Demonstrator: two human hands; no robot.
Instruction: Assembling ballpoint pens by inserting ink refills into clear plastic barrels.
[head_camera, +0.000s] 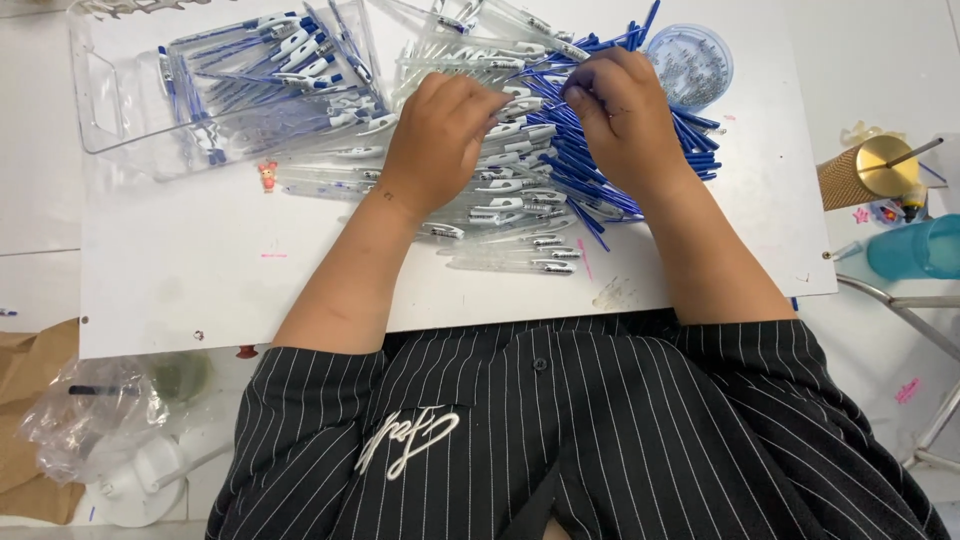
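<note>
- left hand (445, 135) is knuckles up, fingers curled down and pinched together
- right hand (620, 115) is the same deal, fingertips bunched, angled toward the left one
- both bare forearms reach forward, hands close but apart

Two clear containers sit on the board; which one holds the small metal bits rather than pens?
The round tub at upper right, beyond the right hand; the rectangular bin holds pens.
</note>
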